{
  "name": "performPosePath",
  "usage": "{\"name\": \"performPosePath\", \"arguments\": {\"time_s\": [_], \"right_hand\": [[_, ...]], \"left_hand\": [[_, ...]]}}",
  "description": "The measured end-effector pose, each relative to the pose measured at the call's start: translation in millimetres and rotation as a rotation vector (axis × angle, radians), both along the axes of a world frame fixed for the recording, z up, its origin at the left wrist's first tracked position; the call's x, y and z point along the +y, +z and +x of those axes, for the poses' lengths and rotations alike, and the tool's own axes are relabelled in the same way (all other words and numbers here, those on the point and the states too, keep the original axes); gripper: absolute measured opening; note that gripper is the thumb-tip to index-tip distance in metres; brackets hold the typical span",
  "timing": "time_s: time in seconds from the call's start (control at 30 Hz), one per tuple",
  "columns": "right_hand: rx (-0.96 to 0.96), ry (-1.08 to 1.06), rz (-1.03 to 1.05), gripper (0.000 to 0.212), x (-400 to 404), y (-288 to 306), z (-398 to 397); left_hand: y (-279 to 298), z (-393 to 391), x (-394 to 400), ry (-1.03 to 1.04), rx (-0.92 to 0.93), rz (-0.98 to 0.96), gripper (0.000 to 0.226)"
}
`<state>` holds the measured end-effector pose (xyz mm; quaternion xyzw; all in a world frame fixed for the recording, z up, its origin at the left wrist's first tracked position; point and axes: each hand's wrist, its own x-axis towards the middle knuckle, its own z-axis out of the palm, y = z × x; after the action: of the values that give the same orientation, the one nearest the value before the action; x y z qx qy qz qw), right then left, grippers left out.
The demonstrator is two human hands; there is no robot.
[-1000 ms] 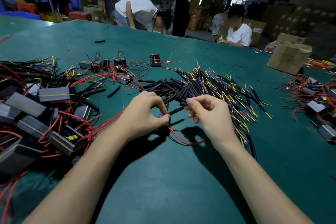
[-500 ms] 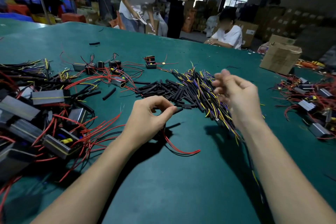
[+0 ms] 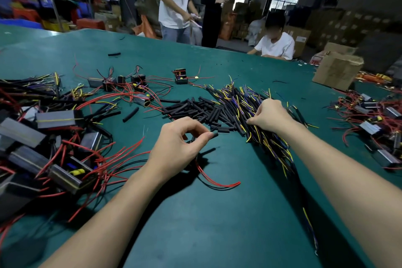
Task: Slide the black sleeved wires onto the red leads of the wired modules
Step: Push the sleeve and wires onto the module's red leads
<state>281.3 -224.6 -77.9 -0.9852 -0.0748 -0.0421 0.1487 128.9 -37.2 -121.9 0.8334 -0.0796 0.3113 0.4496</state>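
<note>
My left hand (image 3: 178,146) is curled over a small black module, mostly hidden under the palm, and pinches a short black sleeve (image 3: 214,135) between thumb and forefinger. The module's red leads (image 3: 214,180) trail out onto the green table below the hand. My right hand (image 3: 269,115) lies on the pile of black sleeved wires (image 3: 250,102) with yellow and purple ends, its fingers curled and pinching among them. Loose black sleeves (image 3: 191,109) lie just beyond my left hand.
A heap of grey modules with red leads (image 3: 43,132) covers the left of the green table (image 3: 217,224); another group (image 3: 374,119) lies at the right. A cardboard box (image 3: 337,69) stands at the far right. Three people are beyond the far edge.
My right hand left the sleeve held at my left hand, swung right over the wire pile and came down onto it. My left hand stayed put with the module and sleeve.
</note>
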Motion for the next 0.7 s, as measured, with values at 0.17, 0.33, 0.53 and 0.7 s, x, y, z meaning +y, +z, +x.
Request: {"name": "performPosePath", "arguments": {"time_s": [0.17,0.33,0.53,0.7], "right_hand": [[0.101,-0.064,0.061,0.032,3.0,2.3,6.6],[0.042,-0.122,0.163,0.018,1.0,1.2,11.6],[0.025,-0.105,0.132,0.02,6.9,-7.5,14.4],[0.103,-0.063,0.02,0.016,14.9,-0.9,11.0]], "left_hand": [[-0.2,1.1,0.4,-0.002,0.002,0.006,0.008],[-0.5,1.2,0.0,-0.006,0.01,-0.001,0.009],[-0.9,0.6,-0.3,0.002,0.02,0.0,0.009],[0.2,1.3,-1.0,0.009,0.018,0.007,0.009]]}}
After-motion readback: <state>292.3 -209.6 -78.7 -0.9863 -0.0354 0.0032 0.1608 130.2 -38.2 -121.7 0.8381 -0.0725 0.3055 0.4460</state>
